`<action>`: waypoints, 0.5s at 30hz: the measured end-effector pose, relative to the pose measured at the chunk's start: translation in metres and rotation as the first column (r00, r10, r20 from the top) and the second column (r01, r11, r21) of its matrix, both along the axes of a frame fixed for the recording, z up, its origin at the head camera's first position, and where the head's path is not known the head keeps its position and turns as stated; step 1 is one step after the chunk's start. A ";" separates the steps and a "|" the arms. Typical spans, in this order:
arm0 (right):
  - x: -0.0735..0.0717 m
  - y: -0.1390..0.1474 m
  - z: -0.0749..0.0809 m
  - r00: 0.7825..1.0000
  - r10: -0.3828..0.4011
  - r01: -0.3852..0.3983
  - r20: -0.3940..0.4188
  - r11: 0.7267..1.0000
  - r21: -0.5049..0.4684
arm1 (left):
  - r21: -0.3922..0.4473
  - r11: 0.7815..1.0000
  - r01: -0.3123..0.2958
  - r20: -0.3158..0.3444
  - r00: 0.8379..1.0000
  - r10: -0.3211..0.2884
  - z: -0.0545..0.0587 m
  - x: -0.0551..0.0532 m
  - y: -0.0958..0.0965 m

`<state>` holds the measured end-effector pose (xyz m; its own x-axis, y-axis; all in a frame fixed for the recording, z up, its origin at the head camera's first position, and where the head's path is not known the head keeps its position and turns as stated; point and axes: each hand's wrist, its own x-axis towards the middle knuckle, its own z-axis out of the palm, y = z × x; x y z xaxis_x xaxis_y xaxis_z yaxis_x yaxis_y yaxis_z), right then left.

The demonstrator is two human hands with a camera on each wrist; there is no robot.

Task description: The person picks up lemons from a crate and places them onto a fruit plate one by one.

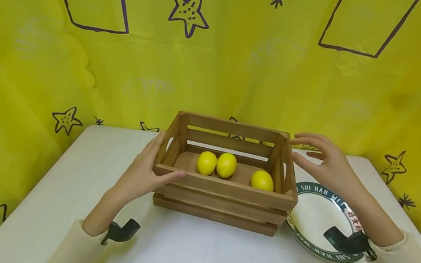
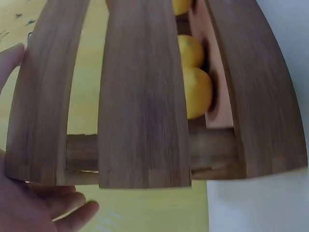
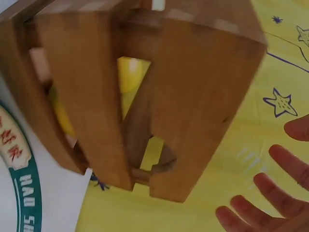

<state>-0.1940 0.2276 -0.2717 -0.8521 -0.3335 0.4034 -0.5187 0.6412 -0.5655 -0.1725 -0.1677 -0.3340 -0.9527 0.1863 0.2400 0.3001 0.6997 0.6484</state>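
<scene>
A slatted wooden crate [image 1: 225,193] is at the middle of the table, with three yellow oval fruits [image 1: 226,166] on its floor. Two fruits sit side by side left of centre, and one lies near the right end. My left hand [image 1: 144,169] grips the crate's left front corner, thumb over the front top slat and fingers along the end; the left wrist view shows the fingertips beyond the slats [image 2: 145,96]. At the other end, my right hand [image 1: 325,161] has spread fingers around the upper right rim. The right wrist view shows these fingers [image 3: 285,164] apart from the crate, holding nothing.
A white plate [image 1: 318,216] with a green lettered rim lies right of the crate, partly beneath my right forearm. Under everything is a white table [image 1: 188,254]. A yellow curtain [image 1: 223,58] with drawn stars hangs behind the table and at both sides.
</scene>
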 end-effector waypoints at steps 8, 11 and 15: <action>-0.007 -0.005 0.014 0.975 -0.012 0.018 0.222 1.000 -0.023 | 0.157 0.987 0.014 0.009 1.000 -0.015 -0.009 0.003 -0.001; -0.009 -0.006 0.018 0.978 -0.001 0.008 0.208 0.999 -0.031 | 0.176 0.984 0.012 0.020 1.000 -0.015 -0.007 0.001 -0.001; -0.013 -0.010 0.022 0.983 0.025 -0.013 0.183 0.998 -0.064 | 0.173 0.985 -0.002 0.047 0.999 -0.006 -0.003 -0.001 -0.004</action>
